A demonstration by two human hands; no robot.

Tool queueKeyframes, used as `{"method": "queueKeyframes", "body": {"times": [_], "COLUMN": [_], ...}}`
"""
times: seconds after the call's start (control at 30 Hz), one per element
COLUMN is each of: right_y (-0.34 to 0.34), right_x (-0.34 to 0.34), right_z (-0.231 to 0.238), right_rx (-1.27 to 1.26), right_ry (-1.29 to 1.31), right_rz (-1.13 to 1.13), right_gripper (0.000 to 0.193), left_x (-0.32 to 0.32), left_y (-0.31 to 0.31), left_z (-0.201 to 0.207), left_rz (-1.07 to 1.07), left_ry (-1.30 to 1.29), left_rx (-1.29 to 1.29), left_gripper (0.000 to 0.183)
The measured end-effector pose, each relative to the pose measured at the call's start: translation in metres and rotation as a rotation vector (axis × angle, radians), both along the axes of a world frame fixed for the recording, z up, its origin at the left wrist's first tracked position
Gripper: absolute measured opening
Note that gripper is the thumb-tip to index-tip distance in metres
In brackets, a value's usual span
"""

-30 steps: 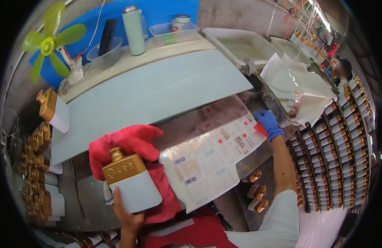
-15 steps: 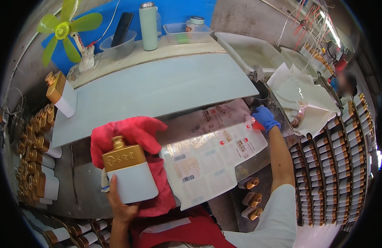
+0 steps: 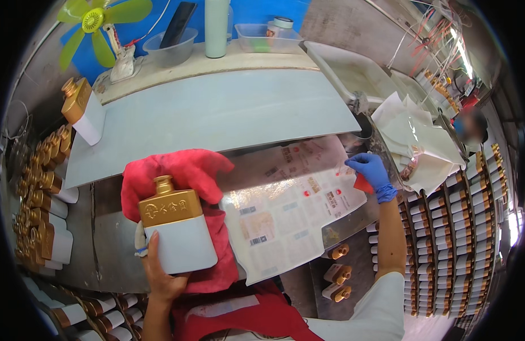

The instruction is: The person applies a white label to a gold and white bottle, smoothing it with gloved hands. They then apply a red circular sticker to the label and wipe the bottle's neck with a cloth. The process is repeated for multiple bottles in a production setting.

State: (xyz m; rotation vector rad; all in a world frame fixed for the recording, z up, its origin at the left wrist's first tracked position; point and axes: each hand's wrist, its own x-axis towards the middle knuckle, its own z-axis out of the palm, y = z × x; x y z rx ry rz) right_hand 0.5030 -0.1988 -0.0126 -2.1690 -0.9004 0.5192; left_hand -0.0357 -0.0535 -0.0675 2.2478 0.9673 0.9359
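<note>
My left hand grips a flat bottle from below, thumb along its front. The bottle has a white body, gold embossed shoulder and gold neck, and it stands nearly upright against a red cloth. A pale wrap with a blue band shows at the bottle's left side. My right hand, in a blue glove, hovers by the right edge of a printed decal sheet, fingers pinched together. Whatever is between the fingertips is too small to make out. A red patch shows just under the glove.
A pale board spans the bench, with another gold-and-white bottle at its left end. Bottles crowd the left side, and racks of them stand right. White sheets, a dark cup and a tray are at the right rear.
My right hand has drawn back slightly from the sheet's far right corner, and its fingers now point left in a pinch. The view has shifted a little; my left hand still holds the bottle.
</note>
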Motion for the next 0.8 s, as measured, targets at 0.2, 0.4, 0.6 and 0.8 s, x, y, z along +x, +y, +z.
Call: {"method": "queueKeyframes", "body": {"times": [0.2, 0.4, 0.6, 0.8], "right_y": [0.023, 0.011, -0.024, -0.056], "right_x": [-0.065, -0.163, -0.207, -0.208], "right_z": [0.040, 0.056, -0.022, -0.030], "right_rx": [-0.066, -0.272, -0.238, -0.269], "right_ry": [0.271, 0.618, 0.451, 0.074], "right_rz": [0.180, 0.344, 0.287, 0.155], "right_gripper": [0.018, 0.018, 0.022, 0.024], "left_x": [-0.004, 0.014, 0.078, 0.109], "left_y": [-0.003, -0.037, -0.084, -0.098], "left_z": [0.013, 0.044, 0.036, 0.015], "left_rz": [-0.026, -0.187, -0.631, -0.634], "left_ry": [-0.046, -0.094, 0.157, 0.375], "left_rx": [0.004, 0.591, 0.230, 0.191], "left_gripper": [0.097, 0.060, 0.054, 0.072]}}
